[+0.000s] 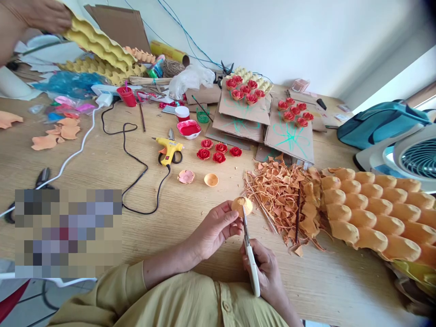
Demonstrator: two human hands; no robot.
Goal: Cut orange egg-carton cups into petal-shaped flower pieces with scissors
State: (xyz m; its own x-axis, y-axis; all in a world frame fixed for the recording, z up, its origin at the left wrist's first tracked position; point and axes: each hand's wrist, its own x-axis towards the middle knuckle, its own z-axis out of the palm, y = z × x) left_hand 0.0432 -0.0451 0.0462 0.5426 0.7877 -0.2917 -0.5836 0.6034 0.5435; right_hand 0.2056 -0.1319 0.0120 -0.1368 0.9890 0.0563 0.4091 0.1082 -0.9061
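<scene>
My left hand [216, 227] pinches a small round orange egg-carton cup [242, 205] just above the wooden table [112, 159]. My right hand [267, 270] grips white-handled scissors [251, 261], whose blades point up and touch the cup's edge. Right of the cup lies a heap of orange carton trimmings [277, 193]. Beyond it an orange egg tray [371, 211] rests on the table's right side. Two cut cups, one pink [185, 176] and one orange [211, 180], sit farther back.
A yellow glue gun [168, 147] with a black cord lies mid-table, by several red paper roses [218, 151] and a bowl of red paint [189, 129]. Cardboard sheets [269, 122] carry more roses. Another person's hand [34, 16] holds a yellow egg tray at top left. A fan [412, 156] stands right.
</scene>
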